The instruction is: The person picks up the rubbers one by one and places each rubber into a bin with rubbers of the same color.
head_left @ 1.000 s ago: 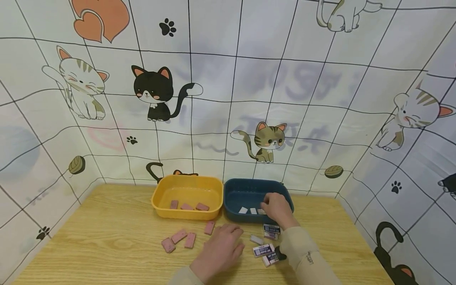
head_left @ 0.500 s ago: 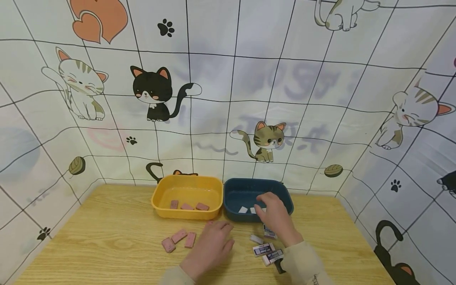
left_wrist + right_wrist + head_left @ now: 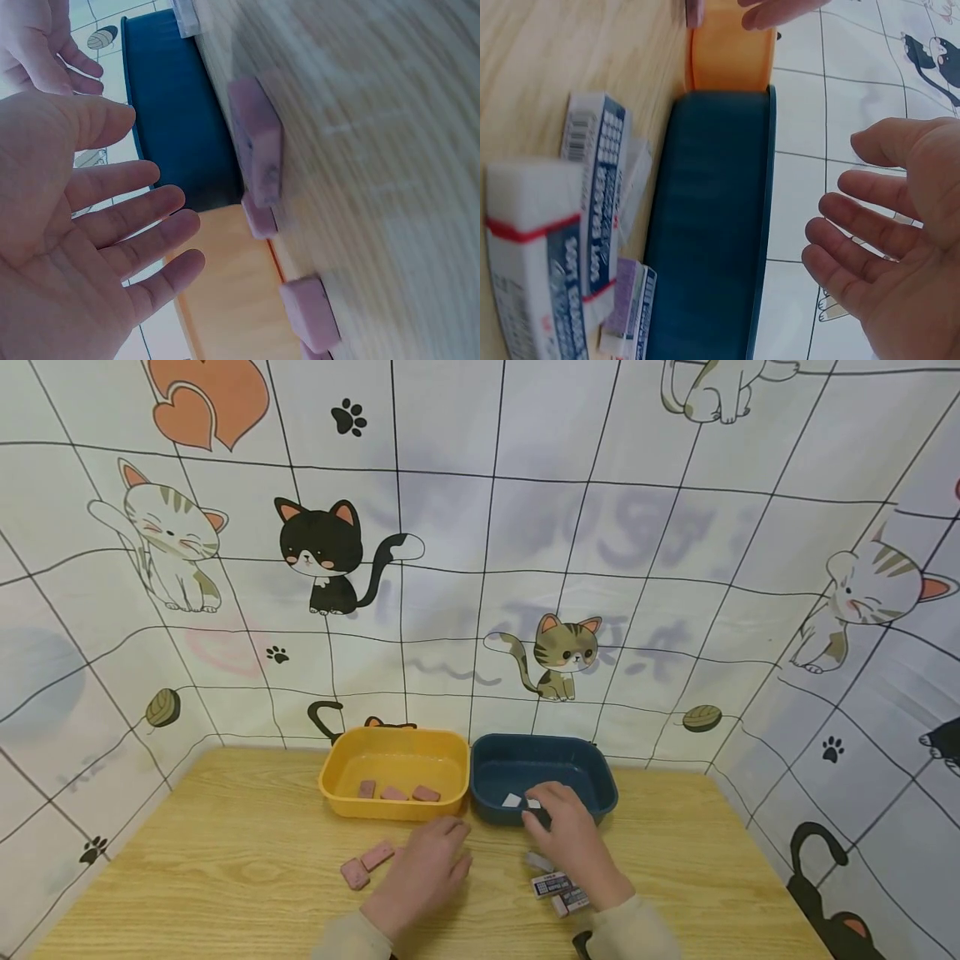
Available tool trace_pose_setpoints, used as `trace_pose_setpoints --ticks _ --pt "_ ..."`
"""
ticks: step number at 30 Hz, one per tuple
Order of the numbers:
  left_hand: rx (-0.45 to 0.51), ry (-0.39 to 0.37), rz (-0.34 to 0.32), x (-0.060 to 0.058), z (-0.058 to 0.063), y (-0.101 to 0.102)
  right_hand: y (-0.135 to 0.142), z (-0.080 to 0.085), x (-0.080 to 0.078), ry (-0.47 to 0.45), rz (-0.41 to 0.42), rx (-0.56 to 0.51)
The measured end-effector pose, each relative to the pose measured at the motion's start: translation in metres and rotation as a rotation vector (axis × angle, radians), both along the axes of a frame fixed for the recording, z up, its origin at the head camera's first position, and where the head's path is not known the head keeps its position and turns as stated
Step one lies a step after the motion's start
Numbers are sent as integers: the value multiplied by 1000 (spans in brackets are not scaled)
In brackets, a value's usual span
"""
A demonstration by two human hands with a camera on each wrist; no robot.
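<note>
Right hand [image 3: 573,843]: fingers spread, nothing held, just drawn back to navy tub's [image 3: 491,814] near rim. Left hand [image 3: 420,868]: fingers slightly apart, nothing held, just shifted leftward. Probably lull after release, with loose pieces not yet taken up. Pink blocks [image 3: 377,856] left of left fingers, one partly hidden by hand. Wrapped erasers [image 3: 551,884] nearer than right fingers. Beyond left fingers, yellow tub [image 3: 382,810].

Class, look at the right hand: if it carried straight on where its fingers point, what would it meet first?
Probably the dark blue tray, which lies in line with the right hand; the hand's height above it is hard to judge.
</note>
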State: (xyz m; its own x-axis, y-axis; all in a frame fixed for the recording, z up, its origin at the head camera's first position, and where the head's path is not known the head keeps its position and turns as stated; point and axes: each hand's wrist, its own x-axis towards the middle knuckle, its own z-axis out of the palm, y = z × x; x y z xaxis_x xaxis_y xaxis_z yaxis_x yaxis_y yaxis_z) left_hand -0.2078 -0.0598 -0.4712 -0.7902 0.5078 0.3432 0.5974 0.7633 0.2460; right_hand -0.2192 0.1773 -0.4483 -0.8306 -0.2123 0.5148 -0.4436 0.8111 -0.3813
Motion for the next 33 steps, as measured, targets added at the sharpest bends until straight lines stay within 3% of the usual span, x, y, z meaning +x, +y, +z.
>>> trace_pose_setpoints --ticks 3,16,21,28,33 --pt "-8 -4 -2 -3 -1 -3 -3 -3 2 51 25 7" --pt "-83 -15 -12 -13 -2 -14 -16 -12 15 99 97 -15" --pt "-119 -33 -14 -16 -2 -15 -21 -16 18 78 102 -13" --pt "-181 31 -9 -20 -5 -15 -28 -19 21 98 119 -18" --pt "-208 7 -10 -24 -6 -13 -31 -25 24 83 128 -12"
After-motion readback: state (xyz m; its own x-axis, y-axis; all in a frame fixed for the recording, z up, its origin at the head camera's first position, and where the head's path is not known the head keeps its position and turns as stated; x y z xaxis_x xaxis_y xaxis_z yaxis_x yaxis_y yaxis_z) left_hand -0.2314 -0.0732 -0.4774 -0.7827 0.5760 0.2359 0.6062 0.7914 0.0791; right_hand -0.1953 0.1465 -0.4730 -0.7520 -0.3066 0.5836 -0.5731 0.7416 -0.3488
